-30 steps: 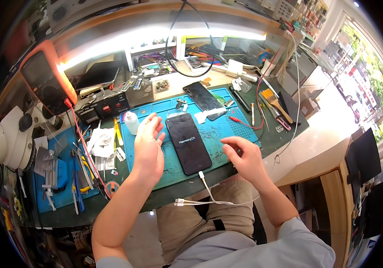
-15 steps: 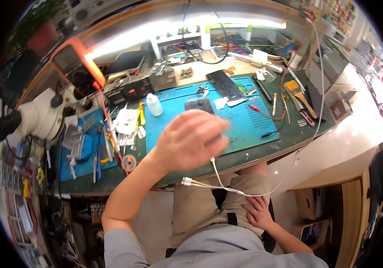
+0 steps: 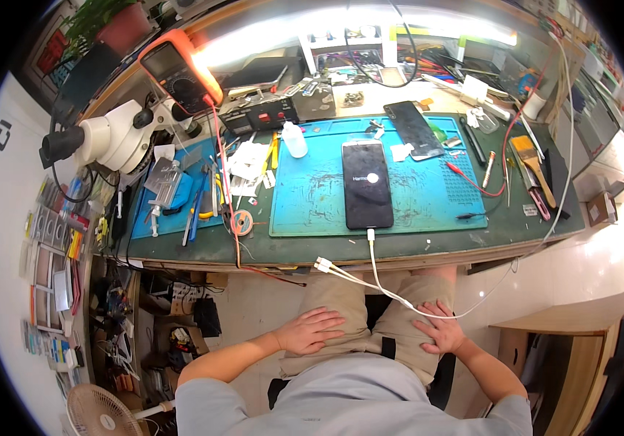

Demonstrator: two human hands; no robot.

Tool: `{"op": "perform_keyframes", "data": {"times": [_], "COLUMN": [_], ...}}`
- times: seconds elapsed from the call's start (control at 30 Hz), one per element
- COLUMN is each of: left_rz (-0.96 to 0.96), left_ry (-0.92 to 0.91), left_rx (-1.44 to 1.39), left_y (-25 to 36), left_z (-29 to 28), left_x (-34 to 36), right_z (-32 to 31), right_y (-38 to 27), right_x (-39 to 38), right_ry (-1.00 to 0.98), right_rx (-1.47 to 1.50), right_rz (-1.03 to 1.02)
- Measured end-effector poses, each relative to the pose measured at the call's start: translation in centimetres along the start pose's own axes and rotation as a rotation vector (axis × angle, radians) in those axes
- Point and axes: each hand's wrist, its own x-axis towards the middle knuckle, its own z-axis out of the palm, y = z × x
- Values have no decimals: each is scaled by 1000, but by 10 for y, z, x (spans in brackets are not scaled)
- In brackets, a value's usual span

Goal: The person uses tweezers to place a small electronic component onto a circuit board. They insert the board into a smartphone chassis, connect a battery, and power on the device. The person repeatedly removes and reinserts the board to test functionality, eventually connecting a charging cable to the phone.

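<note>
My left hand [image 3: 311,330] rests flat on my left thigh, fingers stretched out and holding nothing. On my other thigh lies my right hand [image 3: 439,328], its fingers spread and nothing in them. Beyond both hands, a black smartphone [image 3: 368,190] lies face up on the blue work mat [image 3: 304,211]. Its screen is lit with light text and a bright spot. A white charging cable [image 3: 374,261] is plugged into the phone's near end. The cable's spare plugs [image 3: 323,265] hang together in front of the bench edge.
A second dark phone [image 3: 413,131] lies at the mat's far side. Around the mat are a white bottle [image 3: 295,139], an orange multimeter [image 3: 179,70], a microscope [image 3: 108,138], a solder spool [image 3: 241,222] and a brush [image 3: 530,158]. A fan [image 3: 101,413] stands at lower left.
My left hand has come down from over the mat onto my thigh, uncovering the phone and its plugged-in cable. My right hand stays on my thigh. The view has shifted.
</note>
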Motion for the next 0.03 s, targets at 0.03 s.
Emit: {"op": "perform_keyframes", "data": {"times": [0.03], "left_rz": [41], "left_ry": [-30], "left_rx": [28], "left_y": [-11], "left_z": [5], "left_x": [-4], "right_z": [3], "right_y": [5], "right_x": [1], "right_ry": [-7], "right_rx": [-35], "right_rz": [-50]}}
